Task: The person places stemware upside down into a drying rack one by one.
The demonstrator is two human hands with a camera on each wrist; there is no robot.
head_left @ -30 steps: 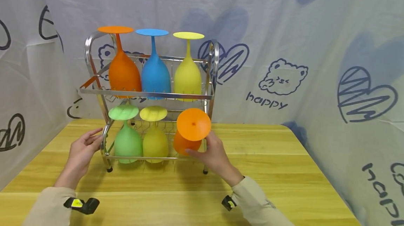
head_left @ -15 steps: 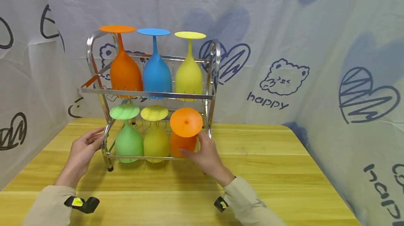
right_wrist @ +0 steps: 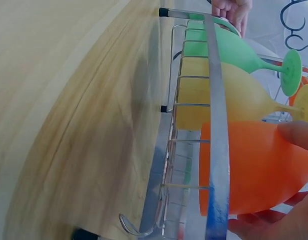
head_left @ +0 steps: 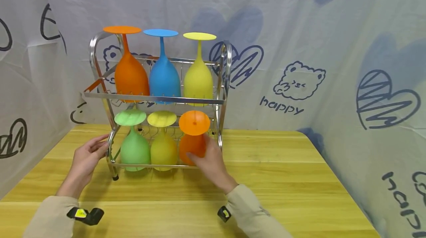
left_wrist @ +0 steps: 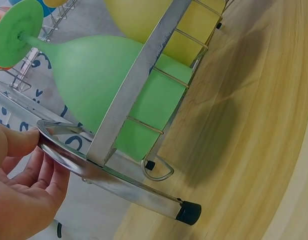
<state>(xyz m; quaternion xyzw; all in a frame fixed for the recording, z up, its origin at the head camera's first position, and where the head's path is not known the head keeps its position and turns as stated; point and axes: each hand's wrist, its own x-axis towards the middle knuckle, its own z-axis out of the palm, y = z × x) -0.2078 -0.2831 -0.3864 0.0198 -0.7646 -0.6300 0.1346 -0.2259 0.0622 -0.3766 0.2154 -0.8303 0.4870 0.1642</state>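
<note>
My right hand [head_left: 213,164] holds an upside-down orange plastic goblet [head_left: 193,150] by its bowl, at the right end of the lower shelf of a two-tier metal rack [head_left: 156,99]. In the right wrist view, thumb and fingers lie on both sides of the orange bowl, whose rim is behind the front rail. My left hand [head_left: 87,156] pinches the rack's left side tube [left_wrist: 61,150] between thumb and fingers. A green goblet [head_left: 134,153] and a yellow goblet [head_left: 164,153] stand upside down to the left of the orange one on that shelf.
On the upper shelf, an orange goblet [head_left: 131,77], a blue goblet [head_left: 164,77] and a yellow goblet [head_left: 198,79] stand inverted. The rack stands on a wooden table [head_left: 283,179]. Printed white cloth [head_left: 299,38] hangs behind and at both sides.
My right hand has moved the orange goblet left and down onto the lower shelf, beside the yellow one, and its tilt has lessened. The left hand has stayed at the rack's side.
</note>
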